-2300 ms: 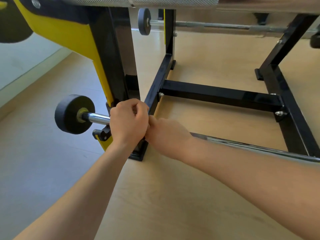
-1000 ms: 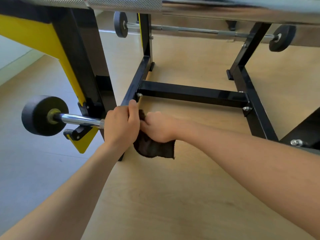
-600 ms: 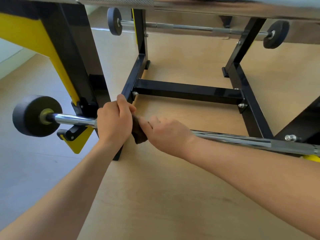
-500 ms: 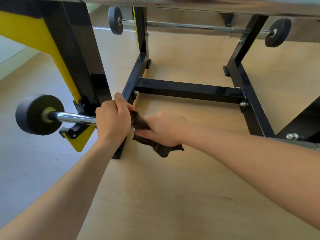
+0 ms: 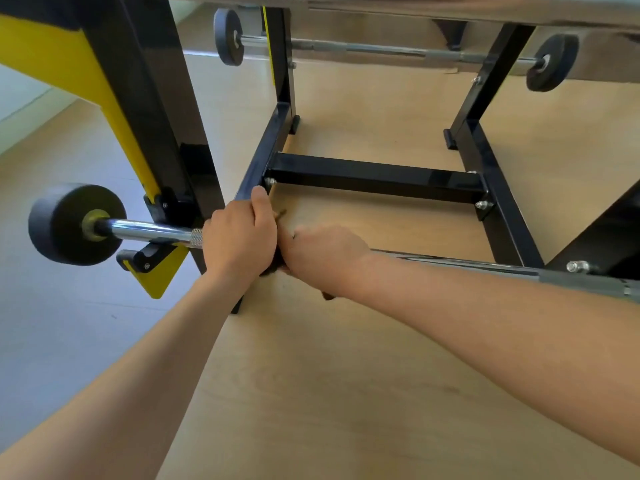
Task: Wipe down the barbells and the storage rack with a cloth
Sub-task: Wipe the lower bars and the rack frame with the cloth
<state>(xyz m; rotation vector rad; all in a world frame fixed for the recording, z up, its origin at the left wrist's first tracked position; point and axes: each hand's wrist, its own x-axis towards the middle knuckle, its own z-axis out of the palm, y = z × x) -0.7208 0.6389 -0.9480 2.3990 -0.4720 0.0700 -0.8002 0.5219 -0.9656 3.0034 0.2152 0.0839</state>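
Now the right hand (image 5: 322,258) has bunched the dark cloth (image 5: 273,265) back round the near barbell (image 5: 149,232) (it dangled loose moments ago). The left hand (image 5: 239,237) grips the bar alongside, so wiping likely resumes.

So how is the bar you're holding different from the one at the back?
The near barbell is gripped by the left hand, and the right hand holds a cloth against it; the far barbell is untouched. The near barbell shows one end weight, the far barbell both. Both are shiny bars with black round weights.
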